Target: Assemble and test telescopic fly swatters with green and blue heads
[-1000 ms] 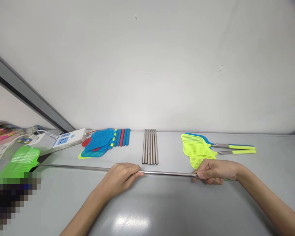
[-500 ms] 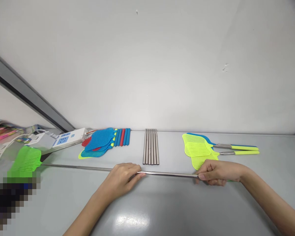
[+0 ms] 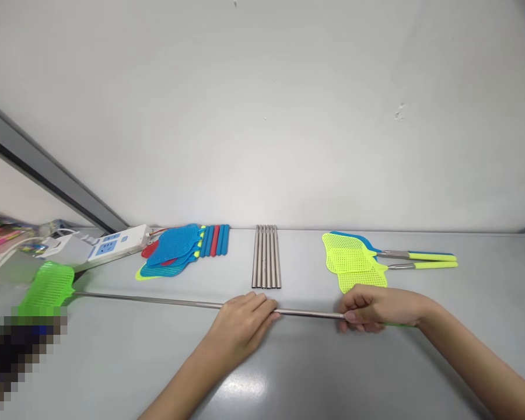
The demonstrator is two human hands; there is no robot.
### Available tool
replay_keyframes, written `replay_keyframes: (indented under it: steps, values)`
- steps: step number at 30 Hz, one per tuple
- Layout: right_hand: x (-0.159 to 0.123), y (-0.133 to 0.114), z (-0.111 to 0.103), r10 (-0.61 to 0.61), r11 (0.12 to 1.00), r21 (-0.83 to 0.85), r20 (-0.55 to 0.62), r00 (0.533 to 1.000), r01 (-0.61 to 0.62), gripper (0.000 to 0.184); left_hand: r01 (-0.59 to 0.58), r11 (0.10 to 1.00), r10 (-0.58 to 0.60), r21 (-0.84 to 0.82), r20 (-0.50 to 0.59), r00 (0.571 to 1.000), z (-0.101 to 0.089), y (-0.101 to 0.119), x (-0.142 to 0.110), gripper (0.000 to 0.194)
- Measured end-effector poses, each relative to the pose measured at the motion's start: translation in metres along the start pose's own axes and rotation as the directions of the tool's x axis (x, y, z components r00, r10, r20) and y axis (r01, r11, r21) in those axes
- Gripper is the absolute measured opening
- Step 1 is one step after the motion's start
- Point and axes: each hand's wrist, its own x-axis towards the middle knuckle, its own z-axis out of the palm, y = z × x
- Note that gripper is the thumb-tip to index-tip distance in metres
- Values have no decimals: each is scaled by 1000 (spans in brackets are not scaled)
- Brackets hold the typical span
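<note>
A green fly swatter (image 3: 50, 284) with a long, drawn-out metal telescopic rod lies across the front of the table, its mesh head at the far left. My left hand (image 3: 247, 321) is closed around the middle of the rod. Near the rod's right end, my right hand (image 3: 367, 309) grips the swatter, thumb and fingers pressed together; a bit of green handle shows under the wrist. Just behind the right hand lie yellow swatters (image 3: 354, 262) and a blue one, with short metal necks and coloured handles. Beyond the left hand stands a row of metal tubes (image 3: 266, 256).
Blue, red and yellow swatter heads (image 3: 172, 248) lie at the back left beside blue and red handle sleeves (image 3: 215, 240). A white power strip (image 3: 118, 246) with plugs and cables sits further left. A grey wall (image 3: 289, 116) closes off the back. The lower left corner is pixelated.
My left hand has slid rightward along the rod, closer to my right hand. The right hand keeps its grip near the rod's end. The view has shifted slightly.
</note>
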Motion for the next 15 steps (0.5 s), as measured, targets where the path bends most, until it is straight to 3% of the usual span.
replay_keyframes:
  steps: [8, 15]
  values:
    - [2, -8, 7, 92, 984, -149, -25, 995, -95, 37, -36, 999, 36, 1, 30, 999, 6, -5, 5, 31]
    - [-3, -7, 5, 123, 990, -69, 17, 992, -121, 36, -85, 996, 83, 36, 64, 995, -4, -12, 5, 31]
